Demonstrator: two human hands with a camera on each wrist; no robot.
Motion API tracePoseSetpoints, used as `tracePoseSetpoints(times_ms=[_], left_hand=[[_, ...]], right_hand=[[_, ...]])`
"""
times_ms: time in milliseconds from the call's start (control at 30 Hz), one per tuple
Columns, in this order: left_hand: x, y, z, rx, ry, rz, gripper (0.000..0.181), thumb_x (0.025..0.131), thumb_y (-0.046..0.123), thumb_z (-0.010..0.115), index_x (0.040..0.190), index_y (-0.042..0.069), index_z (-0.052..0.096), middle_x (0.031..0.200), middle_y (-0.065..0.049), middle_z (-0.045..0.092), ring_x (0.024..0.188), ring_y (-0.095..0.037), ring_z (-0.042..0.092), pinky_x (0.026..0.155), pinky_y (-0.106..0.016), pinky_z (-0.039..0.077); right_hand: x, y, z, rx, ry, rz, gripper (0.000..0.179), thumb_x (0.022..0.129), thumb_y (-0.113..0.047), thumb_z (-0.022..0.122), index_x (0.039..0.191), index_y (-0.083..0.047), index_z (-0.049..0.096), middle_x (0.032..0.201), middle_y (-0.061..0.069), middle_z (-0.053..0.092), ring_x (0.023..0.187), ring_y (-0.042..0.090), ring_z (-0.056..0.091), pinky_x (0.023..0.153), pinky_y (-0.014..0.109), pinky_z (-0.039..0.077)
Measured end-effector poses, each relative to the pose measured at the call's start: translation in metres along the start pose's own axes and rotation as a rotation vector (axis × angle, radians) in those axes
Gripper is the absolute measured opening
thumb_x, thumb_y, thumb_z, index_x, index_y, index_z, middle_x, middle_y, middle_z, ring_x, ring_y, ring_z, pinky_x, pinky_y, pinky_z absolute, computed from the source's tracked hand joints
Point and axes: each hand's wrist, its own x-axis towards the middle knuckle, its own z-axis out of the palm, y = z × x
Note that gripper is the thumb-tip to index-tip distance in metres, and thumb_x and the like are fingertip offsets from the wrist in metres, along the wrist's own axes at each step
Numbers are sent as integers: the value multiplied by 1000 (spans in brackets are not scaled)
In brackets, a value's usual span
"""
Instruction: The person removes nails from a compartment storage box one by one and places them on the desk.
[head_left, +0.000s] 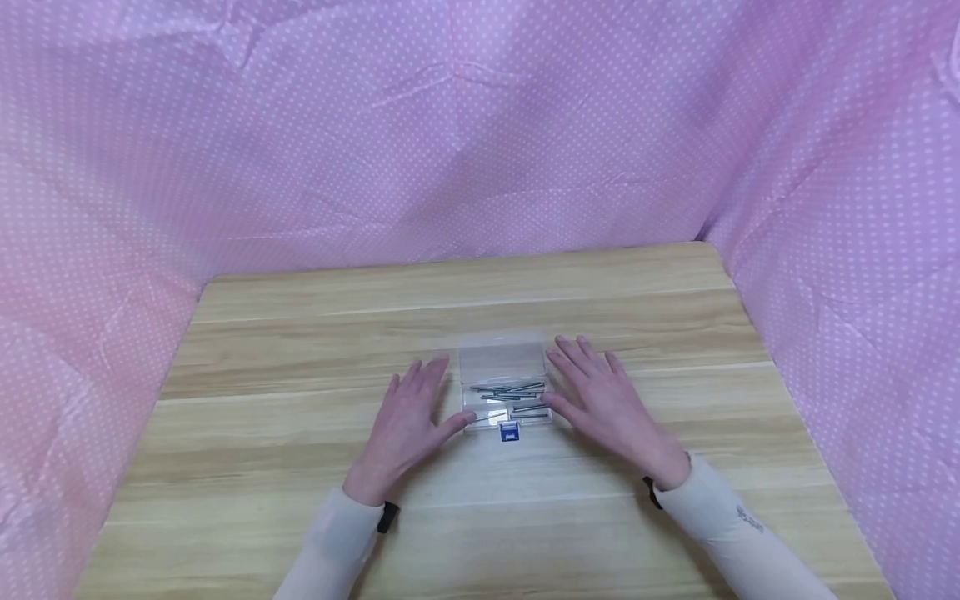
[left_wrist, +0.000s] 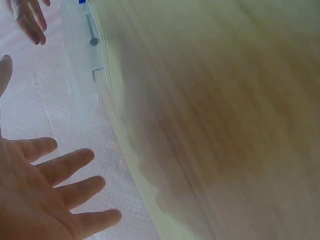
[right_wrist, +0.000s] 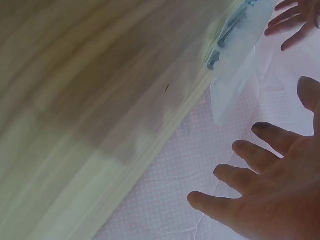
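While left and right fingers [left_wrist: 82, 191] [right_wrist: 255, 156] are splayed, a box [head_left: 501, 363] lies between.

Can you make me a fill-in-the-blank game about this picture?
1. The box sits ____ the left hand and the right hand.
2. The lid of the box is not closed; it is ____.
3. The tab at the front of the box is coloured ____.
4. The pink cloth has a dotted pattern in ____.

Missing words: between; open; blue; white.
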Motion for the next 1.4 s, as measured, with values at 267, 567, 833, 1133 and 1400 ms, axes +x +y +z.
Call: tracePoseSetpoints(times_ms=[267, 567, 833, 1133, 1400], left_hand=[[1, 2, 1, 4, -15, 22, 96, 88, 65, 71, 159, 9, 40, 151, -18, 53, 140, -40, 49, 115, -57, 39], [4, 4, 5, 27, -43, 47, 89, 87, 61, 76, 155, 12, 47, 144, -16, 60, 134, -37, 55, 111, -55, 44], [5, 5, 7, 15, -63, 29, 81, 87, 58, 77, 150, 13, 54, 143, -15, 60, 133, -35, 54, 111, -55, 44], [6, 4, 11, 35, -91, 42, 76, 88, 58, 77, 148, 16, 57, 140, -13, 62, 131, -34, 56, 110, -52, 46], [7, 4, 10, 51, -101, 61, 74, 87, 56, 79, 146, 15, 60, 137, -12, 64, 127, -33, 58, 107, -50, 48]], right_hand=[[2, -7, 5, 57, 45, -58, 60, 98, -39, 71, 147, -7, 57, 158, 15, 46, 147, 44, 37, 117, 67, 30], [4, -13, 10, 105, 63, -133, 44, 92, -27, 81, 130, -7, 70, 139, 14, 64, 133, 35, 56, 110, 57, 45], [6, -15, 17, 90, 65, -205, 26, 88, -18, 85, 110, -9, 76, 119, 8, 70, 113, 27, 63, 97, 47, 54], [8, -17, 18, 73, 50, -187, 14, 87, -16, 86, 99, -13, 79, 102, 0, 63, 93, 18, 58, 79, 36, 53], [11, -17, 18, 83, 16, -223, 12, 84, -13, 86, 95, -14, 80, 97, -3, 60, 88, 15, 54, 77, 34, 49]])
